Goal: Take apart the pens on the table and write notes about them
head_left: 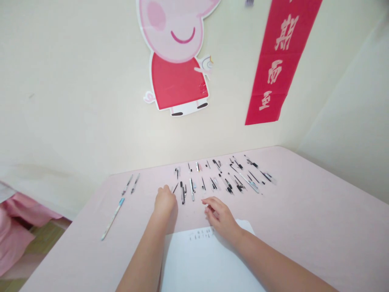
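Observation:
My left hand (165, 199) is at the table among the pen parts, its fingers bent together and pointing away from me. Whatever they pinch, if anything, is hidden by the hand. Just right of its fingertips lies a thin dark pen part (175, 187), and a black-capped pen (182, 192) lies a little further right. My right hand (221, 215) is over the top edge of a white paper (206, 263), thumb and fingers apart with nothing between them. Ahead of it lie a slim silver-and-black pen (192, 189) and a thin dark refill (203, 183).
Several taken-apart pens and caps (240, 182) lie in two rough rows across the back of the pink table (319, 227). At left lie two clear pens (135, 183) and a long pen with a blue end (113, 219). A wall (91, 101) rises behind.

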Available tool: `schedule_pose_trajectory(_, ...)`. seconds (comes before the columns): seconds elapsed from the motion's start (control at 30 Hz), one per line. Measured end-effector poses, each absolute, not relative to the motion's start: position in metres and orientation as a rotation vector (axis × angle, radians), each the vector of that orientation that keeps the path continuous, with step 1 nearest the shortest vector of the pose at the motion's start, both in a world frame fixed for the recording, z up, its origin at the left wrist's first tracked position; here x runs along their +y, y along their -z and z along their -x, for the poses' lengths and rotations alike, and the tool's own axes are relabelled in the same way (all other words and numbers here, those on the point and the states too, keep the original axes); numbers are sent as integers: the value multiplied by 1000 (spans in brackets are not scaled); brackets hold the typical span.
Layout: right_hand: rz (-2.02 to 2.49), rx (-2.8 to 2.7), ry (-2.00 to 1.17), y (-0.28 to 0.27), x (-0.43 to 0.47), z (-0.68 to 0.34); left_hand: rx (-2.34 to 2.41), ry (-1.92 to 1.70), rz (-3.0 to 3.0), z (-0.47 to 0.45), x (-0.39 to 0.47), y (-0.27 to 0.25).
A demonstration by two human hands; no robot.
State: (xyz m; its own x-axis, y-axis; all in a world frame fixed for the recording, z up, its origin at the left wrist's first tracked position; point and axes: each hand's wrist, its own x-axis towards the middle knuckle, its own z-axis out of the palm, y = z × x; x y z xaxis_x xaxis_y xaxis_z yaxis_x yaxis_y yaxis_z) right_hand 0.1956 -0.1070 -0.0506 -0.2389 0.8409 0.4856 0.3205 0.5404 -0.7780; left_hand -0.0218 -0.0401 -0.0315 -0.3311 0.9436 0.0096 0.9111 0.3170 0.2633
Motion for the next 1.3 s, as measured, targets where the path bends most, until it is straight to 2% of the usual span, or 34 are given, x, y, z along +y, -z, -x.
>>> schedule_pose_trajectory(0.83,960,-1794,-732,57,-104,-196,2402,-548,-1803,26,-47,42)
schedule_pose_trajectory(1.3,961,-1783,-742,57,-104,-196,2292,-676,-1640,56,-34,48)
